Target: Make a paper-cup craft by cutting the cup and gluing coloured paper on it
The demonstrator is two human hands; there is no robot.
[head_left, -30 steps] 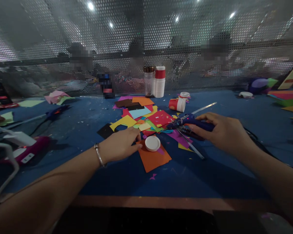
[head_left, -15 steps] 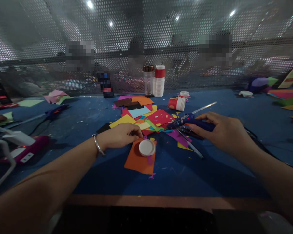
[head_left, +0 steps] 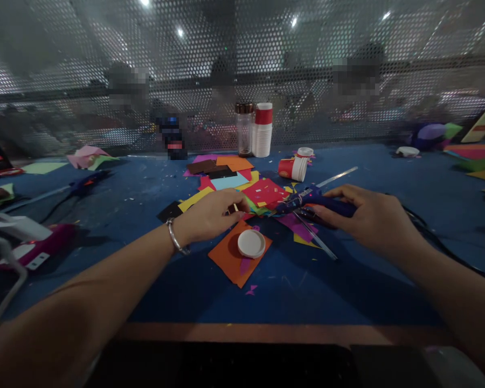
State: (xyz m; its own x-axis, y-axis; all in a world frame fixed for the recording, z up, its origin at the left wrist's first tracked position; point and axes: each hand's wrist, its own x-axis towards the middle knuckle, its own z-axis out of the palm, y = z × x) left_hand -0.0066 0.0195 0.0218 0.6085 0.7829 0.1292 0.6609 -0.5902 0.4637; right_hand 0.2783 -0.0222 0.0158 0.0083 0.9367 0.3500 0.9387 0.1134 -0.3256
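My right hand (head_left: 372,215) is wrapped around the handle of a dark blue hot glue gun (head_left: 303,199), its nozzle pointing left and a clear glue stick (head_left: 339,177) sticking out behind. A second clear stick (head_left: 319,240) lies below the gun. My left hand (head_left: 216,215), with a silver bracelet at the wrist, has thumb and fingers closed at the upper corner of an orange paper sheet (head_left: 222,253). On that sheet rests a shallow white round piece (head_left: 251,243), like a cup bottom or lid, beside a purple paper scrap (head_left: 245,265).
Colored paper scraps (head_left: 262,191) are piled beyond my hands. Further back stand a clear bottle (head_left: 244,132), stacked paper cups (head_left: 263,134) and tipped red-white cups (head_left: 293,170). A magenta power strip (head_left: 56,248) and another glue gun (head_left: 87,183) lie left. Perforated metal (head_left: 242,54) closes the back.
The orange sheet has turned and shifted slightly right, carrying the white round piece. My left hand has moved right with it. My right hand and the glue gun stay nearly still.
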